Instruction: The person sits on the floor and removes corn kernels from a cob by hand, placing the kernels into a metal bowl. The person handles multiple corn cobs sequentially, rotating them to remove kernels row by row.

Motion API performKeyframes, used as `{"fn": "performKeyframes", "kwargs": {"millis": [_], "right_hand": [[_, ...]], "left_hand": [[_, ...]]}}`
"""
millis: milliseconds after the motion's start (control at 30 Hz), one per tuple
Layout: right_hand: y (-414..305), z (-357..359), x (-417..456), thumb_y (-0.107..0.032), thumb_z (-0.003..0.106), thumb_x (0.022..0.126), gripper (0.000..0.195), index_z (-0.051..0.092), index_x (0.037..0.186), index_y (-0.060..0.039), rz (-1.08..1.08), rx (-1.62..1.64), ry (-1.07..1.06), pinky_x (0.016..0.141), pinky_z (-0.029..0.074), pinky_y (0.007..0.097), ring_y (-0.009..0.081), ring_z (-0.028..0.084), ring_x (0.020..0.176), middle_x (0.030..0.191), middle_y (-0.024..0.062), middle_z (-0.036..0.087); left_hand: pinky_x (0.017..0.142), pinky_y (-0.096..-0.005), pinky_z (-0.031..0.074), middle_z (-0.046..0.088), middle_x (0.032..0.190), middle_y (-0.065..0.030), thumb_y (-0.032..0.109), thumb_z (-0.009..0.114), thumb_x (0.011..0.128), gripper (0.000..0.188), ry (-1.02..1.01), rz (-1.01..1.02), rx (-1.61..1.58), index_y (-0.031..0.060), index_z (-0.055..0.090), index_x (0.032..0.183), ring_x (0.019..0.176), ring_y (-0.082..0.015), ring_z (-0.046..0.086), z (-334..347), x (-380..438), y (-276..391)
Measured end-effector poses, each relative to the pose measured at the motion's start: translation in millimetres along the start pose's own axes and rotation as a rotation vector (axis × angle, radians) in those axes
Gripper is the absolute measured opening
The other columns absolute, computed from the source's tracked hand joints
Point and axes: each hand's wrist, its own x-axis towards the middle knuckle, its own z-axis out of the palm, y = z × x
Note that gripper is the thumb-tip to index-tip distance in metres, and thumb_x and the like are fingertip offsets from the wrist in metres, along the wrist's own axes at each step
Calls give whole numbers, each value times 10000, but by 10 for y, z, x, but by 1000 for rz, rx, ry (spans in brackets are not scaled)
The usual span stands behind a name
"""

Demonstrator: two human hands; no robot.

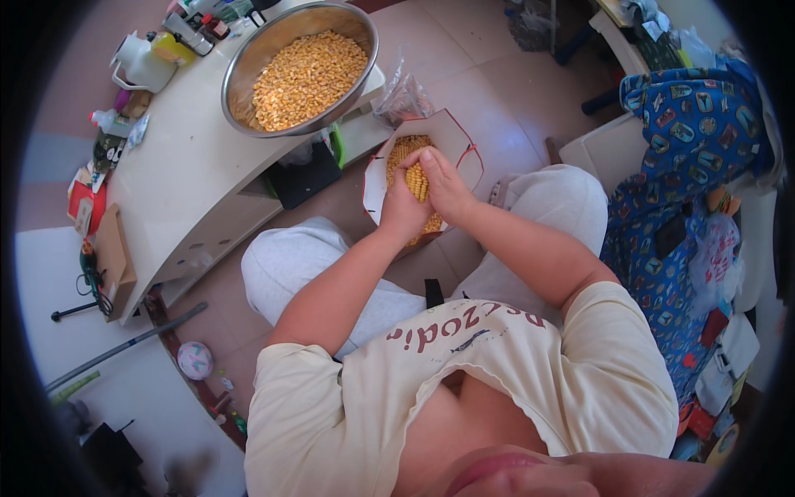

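Observation:
Both of my hands are wrapped around an ear of dried yellow corn (417, 181). My left hand (407, 202) grips it from the left side, and my right hand (444, 186) presses on it from the right, thumbs close together near the top. Below them, between my knees, an open paper bag (475, 163) with a white inside and red edging holds loose kernels and more corn ears (407, 149). Up and to the left, a large steel bowl (233, 102) stands on the table, heaped with loose corn kernels (310, 77).
The white curved table (180, 155) runs along the left, bearing a white jug (140, 62), bottles and a cardboard box (118, 248). A clear plastic bag (404, 99) stands behind the paper bag. At right, a blue patterned cloth (702, 118) covers a seat. A ball (195, 360) lies at lower left.

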Motion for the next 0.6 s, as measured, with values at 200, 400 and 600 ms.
{"fn": "performKeyframes", "kwargs": {"millis": [200, 400, 600], "right_hand": [[45, -168, 78, -288, 364, 1011, 321, 537, 1017, -18, 173, 135, -41, 885, 444, 305, 154, 551, 932, 982, 76, 579], [-80, -88, 29, -277, 362, 1003, 359, 486, 1216, -16, 196, 281, -166, 942, 428, 320, 173, 545, 1040, 1098, 96, 572], [-1, -135, -20, -231, 326, 1009, 339, 508, 1216, -33, 36, 12, -153, 948, 416, 304, 159, 527, 1049, 1118, 89, 559]], "left_hand": [[852, -357, 490, 585, 1154, -172, 173, 746, 730, 723, -9, 107, -41, 32, 359, 1325, 1053, -287, 603, -16, -21, 97], [747, -286, 510, 574, 1034, -65, 60, 688, 758, 566, -138, -25, -445, 33, 405, 1247, 916, -170, 607, 25, 153, -254], [820, -303, 490, 587, 1056, -91, 117, 682, 726, 586, -177, -63, -450, 7, 422, 1239, 970, -187, 600, 22, 108, -189]]}}
